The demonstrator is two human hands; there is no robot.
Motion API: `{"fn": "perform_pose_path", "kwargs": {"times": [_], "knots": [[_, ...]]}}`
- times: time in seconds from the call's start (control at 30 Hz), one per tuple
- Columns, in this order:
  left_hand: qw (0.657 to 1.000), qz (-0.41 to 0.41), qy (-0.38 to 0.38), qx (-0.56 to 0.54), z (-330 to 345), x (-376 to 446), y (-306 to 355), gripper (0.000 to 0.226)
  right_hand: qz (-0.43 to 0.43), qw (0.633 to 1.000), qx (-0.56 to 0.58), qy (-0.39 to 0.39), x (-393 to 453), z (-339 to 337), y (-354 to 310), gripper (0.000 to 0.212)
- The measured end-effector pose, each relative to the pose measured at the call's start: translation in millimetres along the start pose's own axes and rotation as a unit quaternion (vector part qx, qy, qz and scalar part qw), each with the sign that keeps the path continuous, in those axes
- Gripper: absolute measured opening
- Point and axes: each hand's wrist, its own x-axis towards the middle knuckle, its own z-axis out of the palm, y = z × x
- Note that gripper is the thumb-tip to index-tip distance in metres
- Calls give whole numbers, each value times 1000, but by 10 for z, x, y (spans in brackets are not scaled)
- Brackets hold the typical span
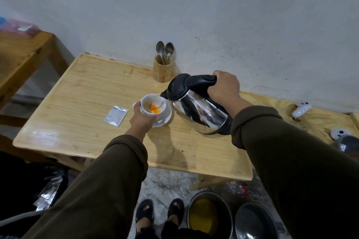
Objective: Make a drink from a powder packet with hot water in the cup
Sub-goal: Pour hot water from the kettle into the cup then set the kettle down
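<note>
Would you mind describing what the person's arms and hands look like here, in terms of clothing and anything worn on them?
Both arms are covered by long, loose sleeves in a dark olive-brown fabric, left sleeve and right sleeve, each bunched into a soft rolled cuff at the wrist. The left hand and right hand are bare: no gloves, and no rings, watch or bracelet can be seen.

A wooden table (81, 91) is carrying a saucer (165, 117) near its middle; a silver packet (116, 115) is lying just left; a wooden spoon holder (162, 71) is standing at the back edge.
</note>
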Motion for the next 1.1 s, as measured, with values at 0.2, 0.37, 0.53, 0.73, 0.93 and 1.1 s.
{"fn": "perform_pose_path", "kwargs": {"times": [0.2,0.37,0.53,0.73,0.93,1.1], "knots": [[1000,10,-3,-4,-5,-5,-12,81,7,1000,-3,-7,-3,-9,30,16],[1000,15,2,-8,-8,1,-18,80,11,1000,1,-4,-13,-30,48,13],[1000,7,-1,-8,0,11,-20,82,11,1000,4,-3,-21,-53,55,13],[1000,5,-3,0,4,26,-36,84,14,1000,9,-2,-39,-52,57,12],[1000,6,-6,3,10,37,-29,85,16,1000,5,-5,-56,-29,49,11],[1000,3,3,7,12,35,-27,85,19,1000,1,-8,-57,-22,49,12]]}}
